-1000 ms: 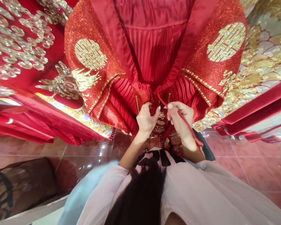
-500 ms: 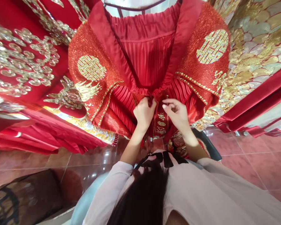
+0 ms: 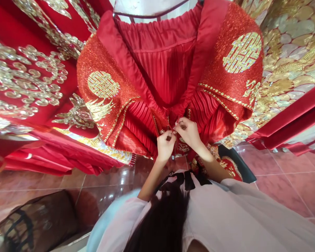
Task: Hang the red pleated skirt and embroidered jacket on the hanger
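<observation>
A red skirt with a gathered waistband, pleats and glittery panels hangs in front of me, its waist gaping toward me. Gold round emblems and beaded trim decorate its panels. Just below the front dip of the waistband, my left hand pinches a thin red drawstring with closed fingertips. Close beside it and slightly higher, my right hand is also closed in a pinch on the drawstring. The fingertips nearly touch, and the cord itself is mostly hidden by them.
A crystal-beaded red garment hangs at left, and a gold sequined one at right. Beneath my right arm is a dark stool with red embroidered fabric. A brown bag lies on the tiled floor side at lower left.
Both hands have moved down a little from the waistband. My right hand, earlier apart with loose fingers, has come in beside the left and closed in a pinch.
</observation>
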Demonstrator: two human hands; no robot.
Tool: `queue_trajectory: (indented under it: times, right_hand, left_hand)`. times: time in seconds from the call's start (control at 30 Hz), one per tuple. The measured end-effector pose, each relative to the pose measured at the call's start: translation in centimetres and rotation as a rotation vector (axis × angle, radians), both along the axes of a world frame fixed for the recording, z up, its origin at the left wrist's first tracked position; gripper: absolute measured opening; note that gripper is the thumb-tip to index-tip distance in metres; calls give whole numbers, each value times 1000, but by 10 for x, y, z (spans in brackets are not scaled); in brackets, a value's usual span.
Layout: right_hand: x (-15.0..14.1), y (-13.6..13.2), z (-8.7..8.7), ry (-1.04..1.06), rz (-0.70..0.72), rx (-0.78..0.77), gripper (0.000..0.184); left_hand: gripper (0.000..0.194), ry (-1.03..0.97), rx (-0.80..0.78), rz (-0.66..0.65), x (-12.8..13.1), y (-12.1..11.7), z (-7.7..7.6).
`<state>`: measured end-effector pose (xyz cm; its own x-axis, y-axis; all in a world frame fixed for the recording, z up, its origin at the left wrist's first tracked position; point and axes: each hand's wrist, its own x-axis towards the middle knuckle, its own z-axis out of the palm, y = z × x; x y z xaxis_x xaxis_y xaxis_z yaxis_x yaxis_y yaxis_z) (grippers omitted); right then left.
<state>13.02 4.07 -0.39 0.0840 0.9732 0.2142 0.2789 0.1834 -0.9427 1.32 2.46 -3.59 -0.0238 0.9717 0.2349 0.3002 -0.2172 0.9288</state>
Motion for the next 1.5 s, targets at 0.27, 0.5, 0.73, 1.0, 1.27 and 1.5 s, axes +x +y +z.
queue_trajectory:
  times: [0.27, 0.5, 0.73, 1.0, 1.27, 1.5]
  right_hand:
    - [-15, -16, 15, 435, 199, -102, 29]
    - [-16, -20, 6, 376, 151, -52, 28]
    - [-15, -27, 4, 225, 74, 38, 16]
    - [-18, -34, 10, 261, 144, 0, 13]
    - [-19, -37, 20, 246, 197, -47, 17]
    - [-18, -39, 27, 314, 257, -56, 27]
  left_hand:
    - [30, -360, -139, -43, -11, -16, 3]
    - [32, -181, 238, 79, -25, 0, 25]
    - [16, -38, 362, 217, 1, 10, 41]
    - [40, -680, -185, -82, -8, 10, 28]
    - [14, -1277, -426, 47, -22, -6, 32]
    - [17, -1474, -405, -102, -41, -23, 67]
